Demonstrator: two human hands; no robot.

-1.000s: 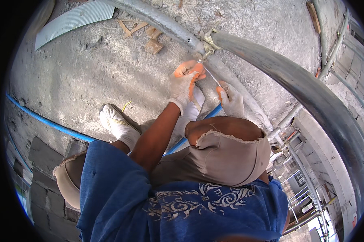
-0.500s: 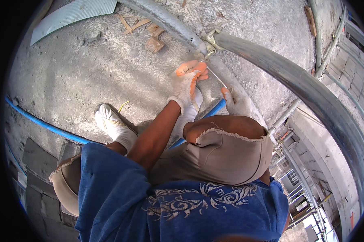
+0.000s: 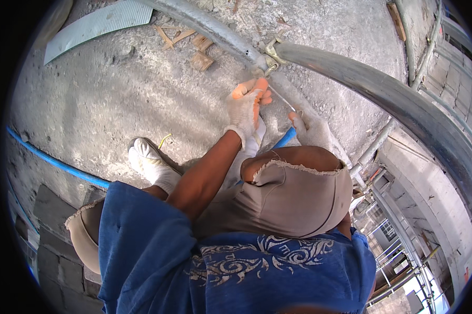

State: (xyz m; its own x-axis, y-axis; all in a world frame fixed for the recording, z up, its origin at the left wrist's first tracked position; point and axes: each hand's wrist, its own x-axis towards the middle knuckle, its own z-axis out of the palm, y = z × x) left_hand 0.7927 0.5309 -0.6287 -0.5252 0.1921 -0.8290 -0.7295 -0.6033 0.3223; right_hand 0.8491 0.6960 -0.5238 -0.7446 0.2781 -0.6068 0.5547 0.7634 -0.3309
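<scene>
My left hand (image 3: 246, 104), in a white glove with orange palm and fingers, is closed just below a metal scaffold clamp (image 3: 270, 55). Its curled fingers lie at the far end of a slim metal rod-like tool (image 3: 284, 98), and they hide whatever is between them. Partly behind my raised right knee, my right hand (image 3: 312, 131) wears a similar glove. It grips the tool's near end, thumb along it. The clamp sits where a thick grey pipe (image 3: 372, 83) meets another metal pipe (image 3: 220, 34) lying along the ground.
Wood scraps (image 3: 202, 60) and a corrugated metal sheet (image 3: 100, 26) lie on the rough concrete ground. A blue hose (image 3: 58, 159) runs at the left, beside grey blocks (image 3: 55, 204). Further scaffold pipes (image 3: 372, 146) stand at the right, above a lower level.
My right hand has shifted slightly right with the near end of the tool, its thumb turned a little. My left hand stays by the clamp. The view has tilted slightly.
</scene>
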